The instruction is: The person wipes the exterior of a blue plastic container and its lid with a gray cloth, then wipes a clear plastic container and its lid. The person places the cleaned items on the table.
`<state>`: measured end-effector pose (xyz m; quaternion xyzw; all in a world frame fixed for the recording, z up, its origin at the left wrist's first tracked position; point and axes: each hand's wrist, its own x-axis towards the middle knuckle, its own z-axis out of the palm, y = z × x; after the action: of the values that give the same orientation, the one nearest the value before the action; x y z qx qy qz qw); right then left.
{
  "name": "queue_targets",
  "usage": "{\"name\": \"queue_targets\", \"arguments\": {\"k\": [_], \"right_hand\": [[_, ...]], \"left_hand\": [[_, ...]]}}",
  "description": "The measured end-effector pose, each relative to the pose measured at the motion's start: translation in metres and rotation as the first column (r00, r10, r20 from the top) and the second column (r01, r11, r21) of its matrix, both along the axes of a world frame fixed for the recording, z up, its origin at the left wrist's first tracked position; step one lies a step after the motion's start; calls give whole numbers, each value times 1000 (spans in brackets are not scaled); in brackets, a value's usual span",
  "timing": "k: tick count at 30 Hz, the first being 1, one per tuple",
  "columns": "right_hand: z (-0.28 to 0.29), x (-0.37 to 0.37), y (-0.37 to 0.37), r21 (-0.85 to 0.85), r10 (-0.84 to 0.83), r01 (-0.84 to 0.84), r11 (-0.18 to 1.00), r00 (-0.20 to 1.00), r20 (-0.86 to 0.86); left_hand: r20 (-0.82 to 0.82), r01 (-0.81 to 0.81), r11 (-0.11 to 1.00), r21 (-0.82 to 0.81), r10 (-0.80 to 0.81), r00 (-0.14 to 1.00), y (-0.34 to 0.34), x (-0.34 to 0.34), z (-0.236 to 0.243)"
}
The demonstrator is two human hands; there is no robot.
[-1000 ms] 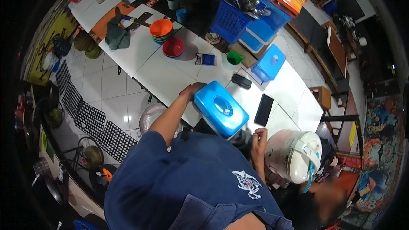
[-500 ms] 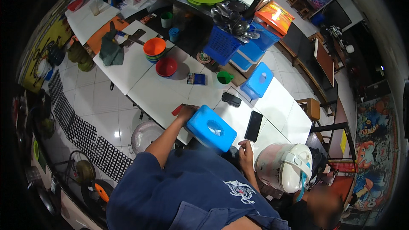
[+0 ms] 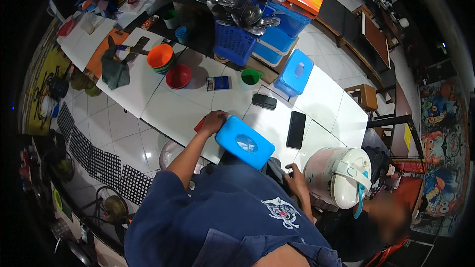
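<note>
A blue tissue box [image 3: 260, 155] with an oval window in its lid lies tilted at the near edge of the white table, right in front of my body. My left hand [image 3: 214, 121] is at its far left corner, with the fingers curled; what they close on is hidden. A small red thing [image 3: 199, 124] shows beside that hand, and I cannot tell whether it is held. My right hand [image 3: 297, 182] hangs by the table edge, between the box and a pinkish-white rice cooker [image 3: 316, 173]. Its fingers are loosely bent and apart, with nothing visible in them.
On the white table [image 3: 185, 111] lie a black phone [image 3: 296, 129], a black case [image 3: 264, 101] and a blue packet [image 3: 218, 83]. Farther off stand bowls [image 3: 178, 76], a green cup [image 3: 250, 77], another blue box [image 3: 295, 71] and a spoon basket [image 3: 232, 44]. A person [image 3: 356, 225] sits at lower right.
The view has shifted, so the table things appear higher. Beside the blue box my left hand sits slightly higher, and the fingers of my right hand have loosened a little.
</note>
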<state>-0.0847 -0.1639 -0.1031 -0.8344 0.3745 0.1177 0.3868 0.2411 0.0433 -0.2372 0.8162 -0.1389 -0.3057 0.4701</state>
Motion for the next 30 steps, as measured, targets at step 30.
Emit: {"name": "queue_targets", "arguments": {"k": [30], "right_hand": [[17,-28,5,79,-75,85,993,990,-123]], "left_hand": [[643,-550,800,-240,556,527,5,283,55]]}}
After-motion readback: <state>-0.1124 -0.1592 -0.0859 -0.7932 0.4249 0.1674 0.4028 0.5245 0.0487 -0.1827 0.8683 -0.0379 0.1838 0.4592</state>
